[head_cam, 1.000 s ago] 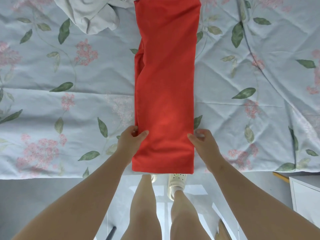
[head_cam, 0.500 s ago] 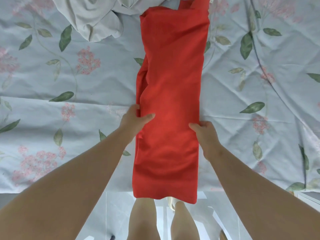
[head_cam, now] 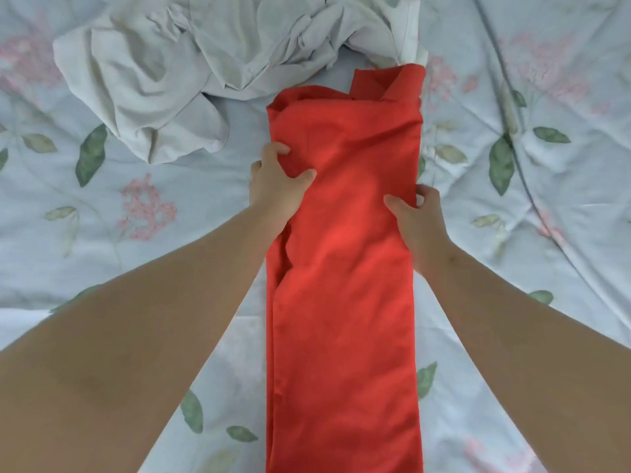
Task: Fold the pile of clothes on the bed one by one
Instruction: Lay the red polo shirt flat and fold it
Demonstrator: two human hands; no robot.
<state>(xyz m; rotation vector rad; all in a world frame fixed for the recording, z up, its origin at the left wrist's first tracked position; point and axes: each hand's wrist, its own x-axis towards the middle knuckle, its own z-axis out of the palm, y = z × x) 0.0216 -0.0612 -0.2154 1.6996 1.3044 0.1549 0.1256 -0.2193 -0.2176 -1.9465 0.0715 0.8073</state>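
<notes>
Folded lengthwise into a long, narrow strip: red garment (head_cam: pixel 345 302), flat on the bed (head_cam: pixel 143 233), over a pale blue cover printed with leaves and pink flowers. Long axis straight away from the body. Near end out of the bottom of the view; far end rumpled and uneven, with one flap turned up at its right corner. Just beyond that far end, touching or nearly so: crumpled pale grey garment (head_cam: pixel 153 80), unfolded, spread toward the far left.

On the strip's left edge: left hand (head_cam: pixel 273 189), thumb over the top of the cloth, fingers curled round the bunched edge, gripping it. On the right edge: right hand (head_cam: pixel 420 216), thumb on top, fingers tucked round the edge, pinching it. Both closed on cloth, one to each side, facing across the strip's width. A little farther up the strip: the left. Slightly closer to the body: the right. Both nearer the far end than the near one.

Judged from this: lengthwise folding done, crosswise fold not yet made. Fold line most likely across the short width, at right angles to the long axis, about level with the hands. Worth watching: loose layers bunched along the left edge, apt to slip out of line when lifted.
</notes>
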